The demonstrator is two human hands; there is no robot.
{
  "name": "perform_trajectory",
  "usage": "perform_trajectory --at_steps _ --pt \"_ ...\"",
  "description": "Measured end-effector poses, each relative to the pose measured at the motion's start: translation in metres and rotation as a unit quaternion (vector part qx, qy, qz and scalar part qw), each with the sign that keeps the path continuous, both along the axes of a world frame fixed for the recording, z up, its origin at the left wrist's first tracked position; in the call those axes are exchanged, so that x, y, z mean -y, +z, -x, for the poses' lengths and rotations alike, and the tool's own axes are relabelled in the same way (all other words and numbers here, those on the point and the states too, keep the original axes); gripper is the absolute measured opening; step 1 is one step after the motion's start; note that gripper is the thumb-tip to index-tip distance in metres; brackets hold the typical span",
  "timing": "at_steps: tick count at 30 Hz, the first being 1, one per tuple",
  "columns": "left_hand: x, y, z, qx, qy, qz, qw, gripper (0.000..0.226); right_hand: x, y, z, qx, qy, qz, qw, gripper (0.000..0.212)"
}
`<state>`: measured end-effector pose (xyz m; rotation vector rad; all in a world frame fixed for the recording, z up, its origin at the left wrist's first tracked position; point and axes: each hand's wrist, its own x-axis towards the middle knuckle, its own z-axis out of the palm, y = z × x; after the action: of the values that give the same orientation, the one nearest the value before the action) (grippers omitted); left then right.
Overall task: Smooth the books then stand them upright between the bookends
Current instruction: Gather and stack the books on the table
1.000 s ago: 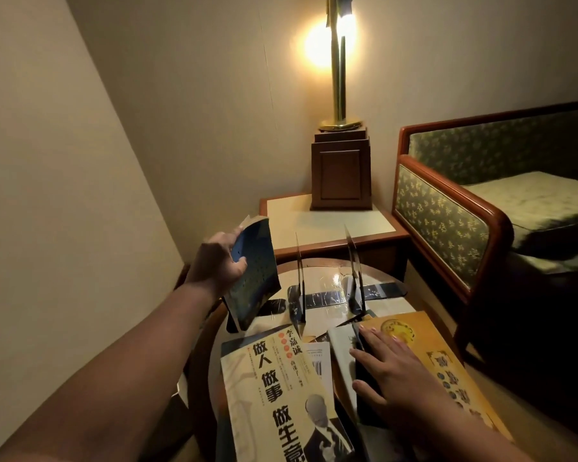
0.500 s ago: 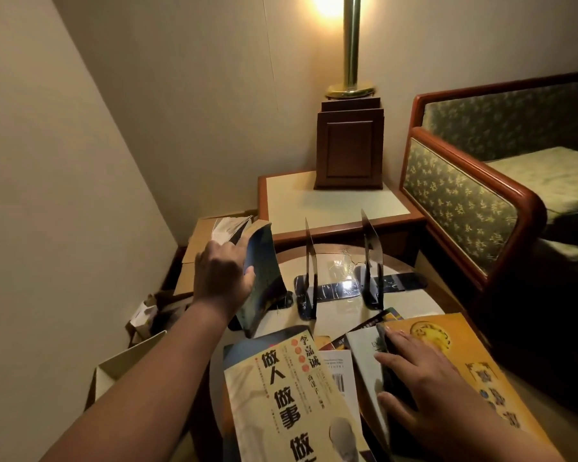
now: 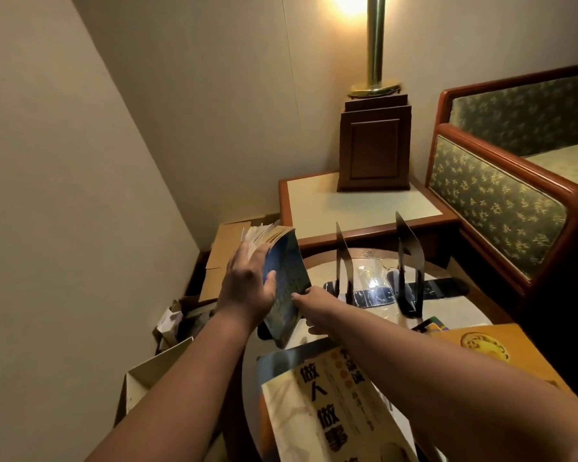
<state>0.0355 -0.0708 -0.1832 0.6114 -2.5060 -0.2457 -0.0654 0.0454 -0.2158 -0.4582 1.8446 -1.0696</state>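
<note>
While the left hand [image 3: 250, 290] clasps a tilted blue paperback book [image 3: 290, 271], the right hand [image 3: 317, 308] touches its cover just below that grip; pinching or not, unclear.

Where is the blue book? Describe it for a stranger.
At the round table, left of the bookends, the blue book is held on edge by the left hand, the right hand touching its cover. The other books lie flat; its pages fan open.

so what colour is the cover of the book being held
Dark blue book cover with rows of pale dots, in the head view.
</note>
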Motion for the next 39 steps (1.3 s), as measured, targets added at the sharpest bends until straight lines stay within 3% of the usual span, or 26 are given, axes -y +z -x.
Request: perform_trajectory --at_steps 6,14,20,24,27,29,33,39 --pt "0.005 -0.004 -0.001 -0.027 -0.02 -0.016 0.999 0.049 0.038 -0.009 0.011 0.1 -0.017 0.058 0.993 0.08" --pt "0.022 0.003 0.002 -0.023 0.004 0.03 0.999 0.049 0.066 0.007 0.011 0.087 -0.009 0.068 0.994 0.091" --pt "0.025 0.004 0.006 0.036 0.054 0.058 0.996 0.06 0.073 0.005 0.005 0.072 0.006 0.1 0.992 0.07" --pt "0.026 0.012 0.012 0.116 0.011 0.026 0.993 0.07 0.072 0.005 0.002 0.059 0.017 0.131 0.989 0.067" --pt "0.029 0.021 0.014 0.164 -0.027 -0.057 0.984 0.069 0.07 0.006 0.005 0.043 0.044 0.141 0.988 0.058" --pt "0.029 0.029 0.014 0.174 -0.03 -0.094 0.98 0.064 0.069 0.004 0.014 0.062 0.045 0.117 0.99 0.066" --pt "0.033 0.04 0.024 0.185 0.005 -0.082 0.979 0.063 0.076 -0.006 0.018 0.073 0.047 0.081 0.993 0.084" --pt "0.034 0.038 0.027 0.236 0.006 -0.111 0.965 0.066 0.085 -0.011 0.011 0.057 0.054 0.09 0.993 0.066"
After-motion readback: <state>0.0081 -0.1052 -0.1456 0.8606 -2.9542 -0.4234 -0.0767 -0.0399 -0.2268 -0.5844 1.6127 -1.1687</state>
